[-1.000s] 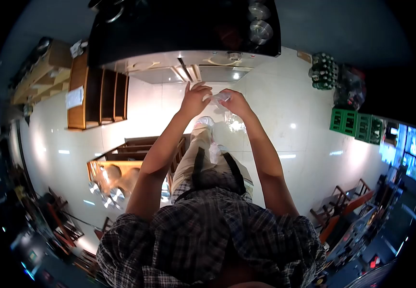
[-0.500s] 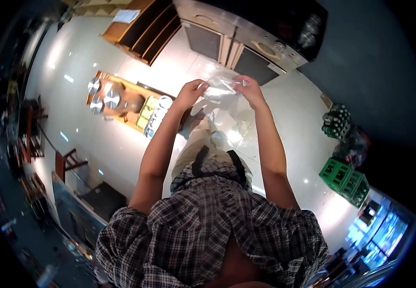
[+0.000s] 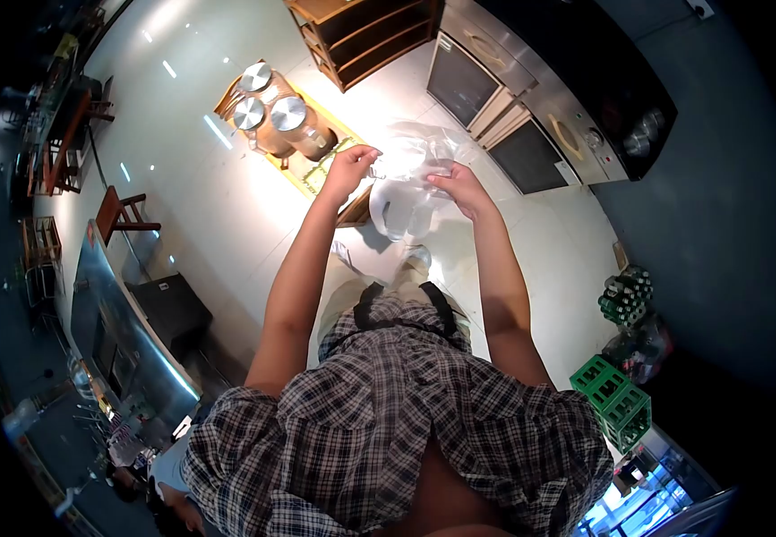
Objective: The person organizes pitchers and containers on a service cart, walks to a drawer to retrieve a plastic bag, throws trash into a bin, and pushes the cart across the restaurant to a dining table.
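Note:
A clear plastic bag point(image 3: 413, 166) is stretched between my two hands, out in front of my body. My left hand point(image 3: 350, 170) pinches its left edge between thumb and fingers. On the other side, my right hand point(image 3: 461, 188) grips the bag with the thumb on top. The bag's lower part hangs loose below the hands, and light glares through it. Behind my left hand stands a low wooden table point(image 3: 291, 170), partly covered by that hand and the bag. Several jars with silver lids point(image 3: 288, 114) stand on it.
A wooden shelf point(image 3: 365, 45) and a steel cabinet with dark-panelled doors point(image 3: 522, 152) stand ahead. Green crates point(image 3: 612, 403) and bundled green bottles point(image 3: 626, 294) sit at the right. To the left are a wooden stool point(image 3: 124, 213) and a black box point(image 3: 173, 309). Another person point(image 3: 168, 483) shows at lower left.
My view has turned, so the table, jars and cabinet appear shifted right. The bag now hangs more spread out, and my right hand sits slightly lower. Both hands keep hold of it.

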The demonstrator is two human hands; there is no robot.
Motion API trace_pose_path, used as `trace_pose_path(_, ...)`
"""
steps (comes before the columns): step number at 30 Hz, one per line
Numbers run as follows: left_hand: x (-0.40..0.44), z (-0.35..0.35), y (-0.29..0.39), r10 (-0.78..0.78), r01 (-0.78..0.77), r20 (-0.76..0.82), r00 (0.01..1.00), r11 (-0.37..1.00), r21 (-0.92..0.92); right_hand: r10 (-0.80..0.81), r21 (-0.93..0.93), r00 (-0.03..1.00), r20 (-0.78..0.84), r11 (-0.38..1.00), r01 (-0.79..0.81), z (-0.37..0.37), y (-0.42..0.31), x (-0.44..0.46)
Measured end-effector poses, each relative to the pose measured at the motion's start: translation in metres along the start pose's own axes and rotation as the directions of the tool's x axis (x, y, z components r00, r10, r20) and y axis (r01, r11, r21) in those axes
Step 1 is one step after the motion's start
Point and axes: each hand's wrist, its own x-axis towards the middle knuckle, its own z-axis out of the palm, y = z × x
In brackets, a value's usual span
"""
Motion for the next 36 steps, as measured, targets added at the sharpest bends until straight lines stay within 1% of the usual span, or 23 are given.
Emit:
trace_pose_path(1, 0.0, -0.007, -0.005, 0.01, -0.009, -0.009, 1.0, 1.0, 0.022, -0.032, -0.083, 0.999, 0.037, 0.996, 0.035, 0.004, 0.003, 0.002)
trace_pose_path(3, -0.002, -0.015, -0.002, 0.001, -0.001, 0.012, 1.0, 1.0, -0.01, -0.054, -0.114, 0.998, 0.043, 0.992, 0.059, 0.006, 0.004, 0.007)
trace_pose_path(5, -0.011, -0.016, 0.014, 0.001, 0.018, 0.114, 0.993, 0.986, -0.164, -0.083, -0.139, 0.996, 0.046, 0.986, 0.088, 0.005, 0.004, 0.012)
trace_pose_path(7, -0.013, -0.014, 0.013, 0.047, -0.031, 0.146, 0.988, 0.993, -0.112, -0.148, -0.17, 0.984, -0.096, 0.977, 0.13, 0.005, 0.002, 0.006)
trace_pose_path(9, -0.01, -0.008, 0.01, 0.05, -0.048, 0.197, 0.979, 0.999, -0.012, -0.168, -0.127, 0.973, -0.159, 0.981, 0.149, -0.007, 0.006, -0.004)
trace_pose_path(11, -0.007, -0.001, 0.011, -0.029, 0.032, 0.224, 0.974, 0.999, -0.009, -0.335, 0.054, 0.941, -0.04, 0.94, 0.337, -0.027, 0.018, -0.011)
trace_pose_path(12, -0.004, 0.001, 0.009, 0.094, -0.109, 0.244, 0.965, 0.993, 0.048, -0.411, -0.074, 0.907, -0.092, 0.911, 0.405, -0.03, 0.021, -0.013)
trace_pose_path(13, -0.004, -0.01, 0.006, 0.218, -0.251, 0.263, 0.94, 0.963, 0.098, -0.412, -0.075, 0.906, -0.096, 0.911, 0.406, -0.022, 0.024, -0.013)
trace_pose_path(15, 0.008, -0.007, -0.008, 0.348, -0.401, 0.237, 0.907, 0.886, 0.232, -0.472, -0.178, 0.877, -0.092, 0.874, 0.451, -0.03, 0.025, -0.025)
trace_pose_path(17, -0.007, 0.013, 0.032, 0.403, -0.435, 0.165, 0.9, 0.844, 0.314, -0.515, -0.226, 0.848, -0.127, 0.847, 0.481, -0.033, 0.027, -0.03)
trace_pose_path(18, -0.008, 0.017, 0.037, 0.483, -0.512, 0.187, 0.855, 0.733, 0.448, -0.465, -0.148, 0.855, -0.23, 0.885, 0.441, -0.03, 0.025, -0.033)
trace_pose_path(19, -0.008, 0.023, 0.041, 0.486, -0.52, 0.2, 0.851, 0.729, 0.444, -0.408, -0.066, 0.854, -0.323, 0.91, 0.41, -0.029, 0.021, -0.037)
trace_pose_path(20, -0.009, 0.02, 0.042, 0.489, -0.533, 0.219, 0.844, 0.722, 0.442, -0.553, -0.339, 0.72, -0.42, 0.831, 0.441, -0.02, 0.021, -0.037)
trace_pose_path(21, -0.009, 0.024, 0.046, 0.496, -0.549, 0.239, 0.835, 0.713, 0.437, -0.559, -0.342, 0.712, -0.425, 0.828, 0.445, -0.02, 0.014, -0.045)
trace_pose_path(23, -0.009, 0.025, 0.044, 0.482, -0.559, 0.283, 0.829, 0.709, 0.431, -0.694, -0.638, 0.7, -0.169, 0.619, 0.459, -0.016, 0.0, -0.059)
trace_pose_path(24, -0.017, 0.031, 0.055, 0.468, -0.58, 0.349, 0.812, 0.716, 0.39, -0.656, -0.642, 0.754, -0.038, 0.594, 0.484, -0.021, 0.005, -0.057)
trace_pose_path(25, -0.022, 0.036, 0.06, 0.454, -0.597, 0.412, 0.79, 0.723, 0.348, -0.656, -0.645, 0.754, -0.036, 0.591, 0.484, -0.019, 0.002, -0.06)
trace_pose_path(27, -0.019, 0.045, 0.062, 0.397, -0.622, 0.548, 0.737, 0.715, 0.319, -0.562, -0.66, 0.81, 0.168, 0.547, 0.516, -0.017, -0.009, -0.058)
trace_pose_path(29, -0.021, 0.051, 0.056, 0.269, -0.563, 0.631, 0.728, 0.759, 0.326, -0.558, -0.621, 0.807, 0.195, 0.567, 0.542, -0.016, -0.011, -0.055)
trace_pose_path(30, -0.02, 0.052, 0.051, 0.269, -0.562, 0.628, 0.73, 0.76, 0.327, -0.551, -0.592, 0.805, 0.218, 0.581, 0.558, -0.017, -0.006, -0.052)
trace_pose_path(32, -0.017, 0.051, 0.044, 0.024, -0.426, 0.682, 0.731, 0.796, 0.429, -0.547, -0.561, 0.8, 0.245, 0.594, 0.577, -0.016, 0.002, -0.047)
trace_pose_path(35, -0.016, 0.041, 0.029, -0.004, -0.359, 0.593, 0.805, 0.793, 0.492, -0.552, -0.516, 0.791, 0.263, 0.612, 0.599, -0.011, 0.006, -0.043)
trace_pose_path(36, -0.021, 0.04, 0.029, -0.011, -0.313, 0.525, 0.851, 0.792, 0.525, -0.453, -0.294, 0.881, 0.138, 0.83, 0.474, -0.01, 0.005, -0.044)
